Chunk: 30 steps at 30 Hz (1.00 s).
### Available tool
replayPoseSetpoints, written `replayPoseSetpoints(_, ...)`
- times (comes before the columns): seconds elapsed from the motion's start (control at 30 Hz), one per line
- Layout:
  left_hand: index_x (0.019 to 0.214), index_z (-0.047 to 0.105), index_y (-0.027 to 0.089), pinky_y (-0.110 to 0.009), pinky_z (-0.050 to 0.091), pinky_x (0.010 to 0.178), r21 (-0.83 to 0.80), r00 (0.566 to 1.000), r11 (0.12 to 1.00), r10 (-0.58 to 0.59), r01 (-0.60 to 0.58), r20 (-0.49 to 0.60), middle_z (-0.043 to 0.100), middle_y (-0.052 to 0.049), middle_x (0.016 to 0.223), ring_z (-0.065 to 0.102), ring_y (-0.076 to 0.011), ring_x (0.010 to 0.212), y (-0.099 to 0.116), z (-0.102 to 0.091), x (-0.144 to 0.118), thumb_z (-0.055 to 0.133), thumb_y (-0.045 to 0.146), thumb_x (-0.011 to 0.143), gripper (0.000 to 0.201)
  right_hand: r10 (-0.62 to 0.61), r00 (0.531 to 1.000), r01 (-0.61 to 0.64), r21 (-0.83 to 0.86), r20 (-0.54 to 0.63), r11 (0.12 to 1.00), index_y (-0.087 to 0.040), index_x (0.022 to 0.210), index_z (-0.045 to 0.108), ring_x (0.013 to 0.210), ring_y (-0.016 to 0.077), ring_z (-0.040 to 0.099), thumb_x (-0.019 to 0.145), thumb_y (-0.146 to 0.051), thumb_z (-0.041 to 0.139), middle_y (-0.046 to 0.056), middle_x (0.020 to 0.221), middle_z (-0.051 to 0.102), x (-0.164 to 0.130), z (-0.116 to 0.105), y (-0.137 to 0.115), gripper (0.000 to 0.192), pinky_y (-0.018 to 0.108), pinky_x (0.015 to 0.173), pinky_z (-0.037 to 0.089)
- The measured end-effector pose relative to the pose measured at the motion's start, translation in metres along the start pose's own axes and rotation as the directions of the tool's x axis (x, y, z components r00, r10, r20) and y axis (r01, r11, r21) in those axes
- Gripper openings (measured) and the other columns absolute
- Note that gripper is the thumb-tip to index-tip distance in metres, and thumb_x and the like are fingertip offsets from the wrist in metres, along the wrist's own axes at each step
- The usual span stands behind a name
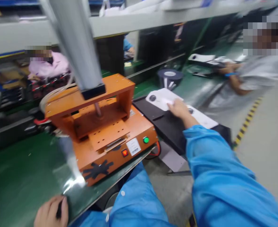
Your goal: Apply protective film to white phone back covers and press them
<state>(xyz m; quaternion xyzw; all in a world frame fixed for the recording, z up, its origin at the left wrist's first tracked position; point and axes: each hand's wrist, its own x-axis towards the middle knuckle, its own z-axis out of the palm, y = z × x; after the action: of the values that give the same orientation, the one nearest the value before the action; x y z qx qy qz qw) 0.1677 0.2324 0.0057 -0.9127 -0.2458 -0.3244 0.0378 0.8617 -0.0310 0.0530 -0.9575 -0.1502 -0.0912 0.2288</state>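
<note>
My right hand [179, 109] reaches out in a blue sleeve and rests on a white flat part [161, 97] with a dark round hole, lying on a black tray [167, 124] to the right of the press. A second white part [203, 119] lies just beyond the hand. My left hand [51, 212] is at the bottom left on the green table edge, fingers curled around a small dark object; what it is stays unclear. An orange press machine [101, 126] stands between the hands, with a silver cylinder [76, 44] above it.
The press has a green button [145, 140] and a red switch [124, 153]. A person in grey [254, 72] works at the right, another in pink [46, 64] at the far left. A dark tape roll [169, 77] sits on the green conveyor. Yellow-black floor tape [246, 121] runs right.
</note>
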Motion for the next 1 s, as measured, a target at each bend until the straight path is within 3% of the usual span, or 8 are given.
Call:
replayPoseSetpoints(0.13,0.1,0.068,0.02,-0.038,0.053,0.086,0.09,0.998,0.995,-0.052,0.047,0.046,0.072,-0.009,0.1,0.067,-0.0237,0.091,0.028,-0.015,-0.011,0.064,0.022,0.101,0.005,0.021,0.99,-0.014,0.05,-0.138,0.999,0.005,0.149,0.047,0.145,0.0404,0.05,0.096,-0.027,0.07,0.04,0.147,0.052,-0.037,-0.019,-0.022,0.066,0.052,0.108,0.047)
replayPoseSetpoints(0.17,0.099,0.068,0.02,-0.037,0.052,0.085,0.087,0.994,0.992,-0.096,0.091,0.053,0.073,-0.008,0.1,0.067,-0.0235,0.092,0.033,-0.016,-0.01,0.063,0.022,0.102,0.006,-0.042,0.948,0.099,0.166,-0.316,0.981,-0.003,0.143,0.056,0.133,0.0382,0.059,0.094,-0.028,0.073,0.035,0.141,0.059,-0.056,-0.02,-0.029,0.058,0.05,0.098,0.053)
replayPoseSetpoints(0.23,0.098,0.07,0.021,-0.037,0.051,0.085,0.093,0.982,0.982,-0.173,0.166,0.071,0.074,-0.008,0.101,0.067,-0.0234,0.094,0.041,-0.017,-0.008,0.062,0.022,0.102,0.009,-0.214,0.776,0.432,0.254,-0.594,0.865,-0.015,0.127,0.068,0.104,0.0339,0.071,0.094,-0.032,0.072,0.025,0.117,0.071,-0.114,-0.02,-0.045,0.037,0.048,0.081,0.056)
replayPoseSetpoints(0.33,0.097,0.071,0.02,-0.037,0.05,0.086,0.092,0.974,0.975,-0.209,0.201,0.085,0.074,-0.008,0.101,0.066,-0.0234,0.095,0.046,-0.017,-0.009,0.062,0.024,0.103,0.011,-0.377,0.552,0.723,0.201,-0.744,0.661,-0.022,0.098,0.072,0.079,0.0276,0.071,0.096,-0.028,0.067,0.011,0.082,0.071,-0.23,-0.017,-0.083,0.008,0.045,0.073,0.053)
replayPoseSetpoints(0.47,0.103,0.074,0.019,-0.039,0.051,0.092,0.028,0.965,0.969,-0.246,0.244,0.095,0.074,-0.009,0.106,0.065,-0.0243,0.1,0.045,-0.019,-0.011,0.061,0.026,0.104,0.015,-0.587,0.644,0.757,0.524,-0.491,0.391,-0.023,0.104,0.069,0.068,0.0197,0.069,0.09,-0.006,0.068,0.004,0.082,0.072,-0.367,-0.006,-0.143,0.022,0.034,0.063,0.056)
replayPoseSetpoints(0.57,0.128,0.072,0.018,-0.045,0.051,0.102,0.017,0.957,0.966,-0.257,0.257,0.137,0.072,-0.015,0.13,0.064,-0.0302,0.118,0.044,-0.021,-0.011,0.062,0.034,0.104,0.03,-0.733,0.598,0.657,0.723,-0.325,0.215,-0.023,0.111,0.067,0.068,0.0176,0.07,0.092,0.0,0.063,0.004,0.084,0.075,-0.424,0.004,-0.173,0.03,0.032,0.062,0.058)
replayPoseSetpoints(0.73,0.149,0.061,0.021,-0.054,0.044,0.11,0.063,0.92,0.991,-0.13,0.114,0.371,0.062,-0.011,0.156,0.05,-0.04,0.147,0.053,-0.036,-0.026,0.06,0.04,0.106,0.047,-0.896,0.366,0.683,0.727,-0.253,0.074,-0.02,0.115,0.066,0.071,0.0175,0.069,0.098,-0.005,0.06,0.006,0.087,0.076,-0.449,0.014,-0.186,0.023,0.031,0.063,0.058)
replayPoseSetpoints(1.0,0.145,0.062,0.02,-0.053,0.044,0.113,0.031,0.923,0.977,-0.21,0.211,0.324,0.064,-0.013,0.153,0.054,-0.0354,0.146,0.061,-0.05,-0.058,0.062,0.036,0.106,0.043,-0.922,0.354,0.651,0.749,-0.159,0.12,-0.021,0.116,0.066,0.075,0.0177,0.069,0.097,-0.002,0.063,0.006,0.092,0.077,-0.449,0.024,-0.185,0.026,0.031,0.065,0.058)
